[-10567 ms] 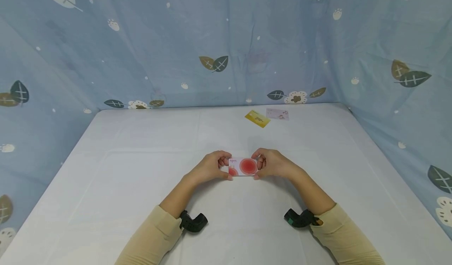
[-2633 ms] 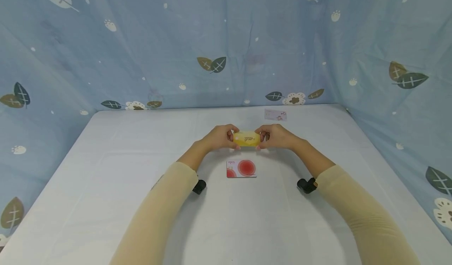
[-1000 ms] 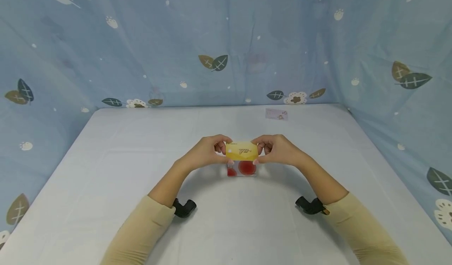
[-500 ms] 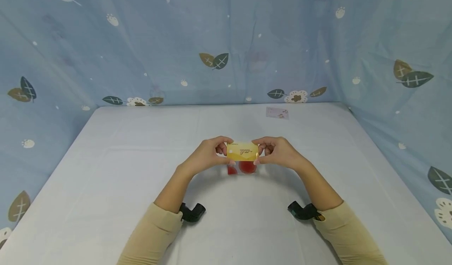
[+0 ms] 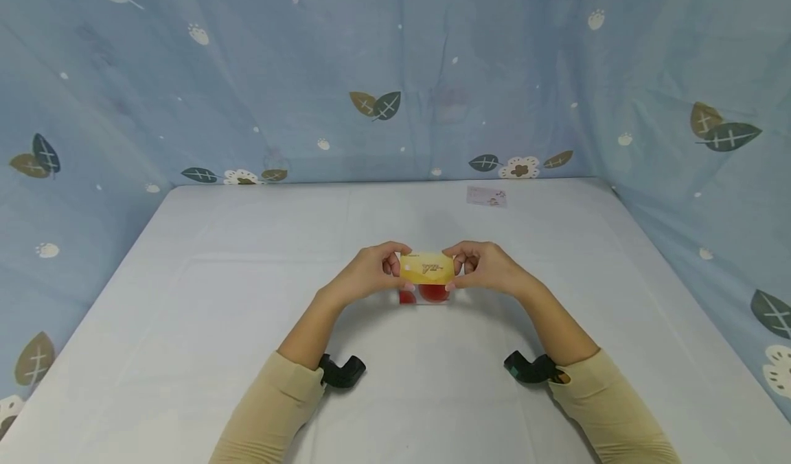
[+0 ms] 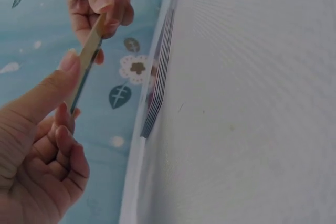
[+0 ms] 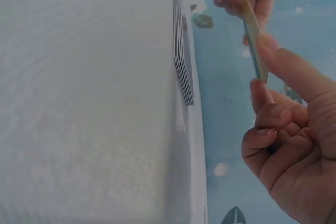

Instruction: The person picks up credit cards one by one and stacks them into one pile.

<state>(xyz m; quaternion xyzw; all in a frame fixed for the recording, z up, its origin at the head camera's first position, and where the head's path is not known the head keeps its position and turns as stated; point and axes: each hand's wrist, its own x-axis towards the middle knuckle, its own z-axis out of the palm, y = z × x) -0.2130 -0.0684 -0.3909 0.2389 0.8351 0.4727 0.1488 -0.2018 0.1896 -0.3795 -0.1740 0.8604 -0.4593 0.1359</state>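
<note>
A yellow card [image 5: 426, 269] with gold lettering is pinched at both short ends, my left hand [image 5: 373, 272] on one side and my right hand [image 5: 486, 269] on the other. Thumbs take the near corners and fingers the far ones. The wrist views show the yellow card [image 6: 88, 59] edge-on, tilted and raised off the table. Under it lies a stack of cards [image 6: 159, 85], its layered edges visible. The stack's top card [image 5: 434, 295] is white with red circles; its far part is hidden behind the yellow card in the head view.
A pale pink card [image 5: 486, 197] with small figures lies flat near the table's back edge, right of centre. White cloth covers the table [image 5: 247, 230]. A blue leaf-print curtain [image 5: 296, 73] hangs behind and at both sides. Black wrist cameras [image 5: 342, 372] sit on both forearms.
The red-circle card was released onto the table; the yellow card was lifted from the back and brought above it. Over the last second, both hands and the yellow card have hardly moved.
</note>
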